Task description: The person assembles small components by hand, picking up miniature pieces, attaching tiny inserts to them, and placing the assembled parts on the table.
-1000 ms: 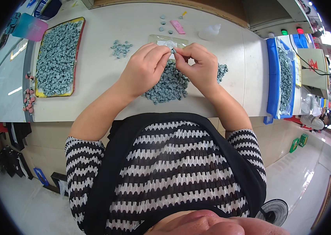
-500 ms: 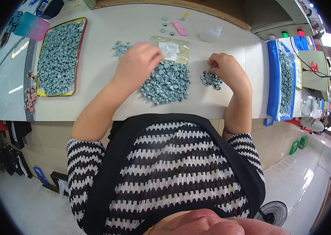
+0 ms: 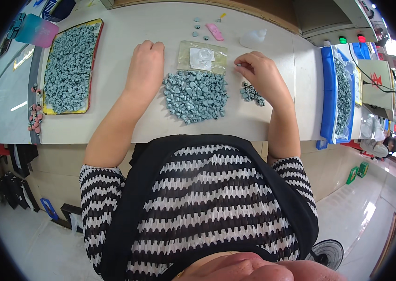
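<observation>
Left hand (image 3: 146,70) shifts left of stone pile (image 3: 195,97), fingers' hold unclear; right hand (image 3: 262,71) leaves small cluster (image 3: 252,95), fingers pinching one stone (image 3: 238,65).

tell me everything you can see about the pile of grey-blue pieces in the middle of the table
The pile holds many small, loose, grey-blue pieces, mostly rounded, with a slightly shiny, stone-like look; their actual material can't be told. They lie jumbled at various angles in a low, spread heap on the white table. Its far edge seems to meet the yellowish packet. Neither the left hand nor the right hand touches it.
</observation>
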A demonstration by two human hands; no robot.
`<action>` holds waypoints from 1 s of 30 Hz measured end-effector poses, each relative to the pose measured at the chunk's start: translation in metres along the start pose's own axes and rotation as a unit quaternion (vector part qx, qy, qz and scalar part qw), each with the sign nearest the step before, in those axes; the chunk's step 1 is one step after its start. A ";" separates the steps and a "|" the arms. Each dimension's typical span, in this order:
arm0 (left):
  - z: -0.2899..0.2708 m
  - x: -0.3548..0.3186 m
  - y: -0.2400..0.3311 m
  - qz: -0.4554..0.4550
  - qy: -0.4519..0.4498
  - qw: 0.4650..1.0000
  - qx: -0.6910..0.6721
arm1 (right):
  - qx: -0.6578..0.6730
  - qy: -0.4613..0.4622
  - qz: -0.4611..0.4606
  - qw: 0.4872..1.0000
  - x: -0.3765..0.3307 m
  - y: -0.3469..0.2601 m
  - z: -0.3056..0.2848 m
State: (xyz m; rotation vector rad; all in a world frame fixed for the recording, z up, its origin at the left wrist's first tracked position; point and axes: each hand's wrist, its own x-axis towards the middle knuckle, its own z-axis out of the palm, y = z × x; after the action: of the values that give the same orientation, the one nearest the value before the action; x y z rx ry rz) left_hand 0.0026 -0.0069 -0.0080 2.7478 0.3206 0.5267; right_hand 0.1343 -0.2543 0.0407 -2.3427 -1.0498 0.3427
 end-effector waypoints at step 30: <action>-0.009 -0.010 0.057 -0.081 -0.030 0.880 -0.467 | 0.165 0.208 -0.154 0.952 0.001 -0.036 0.043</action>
State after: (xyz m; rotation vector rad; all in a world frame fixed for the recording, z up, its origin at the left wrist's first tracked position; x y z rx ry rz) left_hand -0.0014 -0.0597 0.0166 1.7743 0.1974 0.3984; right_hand 0.0944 -0.2180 0.0260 -1.8096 -1.0321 -0.0908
